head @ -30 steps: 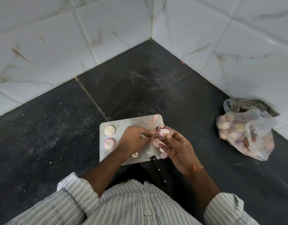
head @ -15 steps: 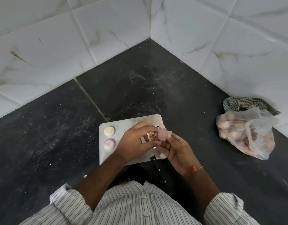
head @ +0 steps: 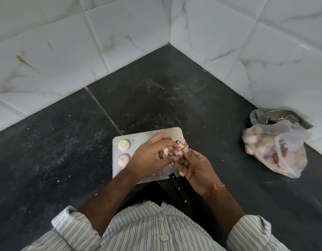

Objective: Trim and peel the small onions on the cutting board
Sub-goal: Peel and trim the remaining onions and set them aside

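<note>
Your left hand [head: 148, 156] and right hand [head: 194, 165] meet on one onion [head: 176, 151] just above the cutting board [head: 138, 137]. Left of that grip, two peeled onions [head: 123, 144] sit on the board, one behind the other. Knife [head: 176, 185] lies right below the grip, handle toward you. Well off right there's the onion bag [head: 272, 151], cloth [head: 276, 115] behind it.

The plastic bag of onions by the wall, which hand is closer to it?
Right. The right hand works over the cutting board's right edge, on the side toward the plastic bag; the left hand sits beyond it over the board's middle, farther away.
</note>
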### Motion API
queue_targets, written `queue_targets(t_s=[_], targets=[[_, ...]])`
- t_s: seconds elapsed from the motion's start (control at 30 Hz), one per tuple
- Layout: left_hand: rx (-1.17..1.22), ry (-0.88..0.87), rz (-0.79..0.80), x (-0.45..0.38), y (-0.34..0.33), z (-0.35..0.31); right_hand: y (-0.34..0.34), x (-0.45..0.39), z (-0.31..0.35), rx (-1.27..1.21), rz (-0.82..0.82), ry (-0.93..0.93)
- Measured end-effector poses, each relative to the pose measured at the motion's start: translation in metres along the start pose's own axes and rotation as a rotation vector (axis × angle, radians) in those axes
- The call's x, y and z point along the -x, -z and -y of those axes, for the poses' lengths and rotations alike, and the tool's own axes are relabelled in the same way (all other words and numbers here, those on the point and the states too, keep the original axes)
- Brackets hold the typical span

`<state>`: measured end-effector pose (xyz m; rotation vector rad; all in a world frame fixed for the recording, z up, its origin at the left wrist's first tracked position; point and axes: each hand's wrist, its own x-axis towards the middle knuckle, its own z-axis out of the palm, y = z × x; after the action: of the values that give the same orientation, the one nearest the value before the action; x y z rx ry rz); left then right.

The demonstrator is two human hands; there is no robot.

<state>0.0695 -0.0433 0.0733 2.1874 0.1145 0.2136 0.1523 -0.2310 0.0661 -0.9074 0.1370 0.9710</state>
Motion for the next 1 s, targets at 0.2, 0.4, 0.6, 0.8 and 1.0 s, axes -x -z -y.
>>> queue_targets(t_s=[0.2,0.4,0.6,0.8,1.0], targets=[[-0.145,-0.072,0.007,-0.001,0.003,-0.003,0.000,-0.002,-0.001,0.062,-0.036,0.020],[-0.150,-0.004,0.119,-0.002,0.003,0.001,0.000,-0.001,-0.007,0.109,-0.061,0.027],[-0.130,0.044,0.227,-0.002,0.002,0.003,-0.001,0.001,-0.012,0.099,-0.086,-0.009],[-0.016,0.079,0.097,0.003,-0.004,0.003,-0.002,0.001,-0.008,0.063,-0.081,-0.011],[0.246,0.348,-0.158,0.004,-0.013,-0.008,-0.007,0.000,-0.006,0.092,-0.053,0.077]])
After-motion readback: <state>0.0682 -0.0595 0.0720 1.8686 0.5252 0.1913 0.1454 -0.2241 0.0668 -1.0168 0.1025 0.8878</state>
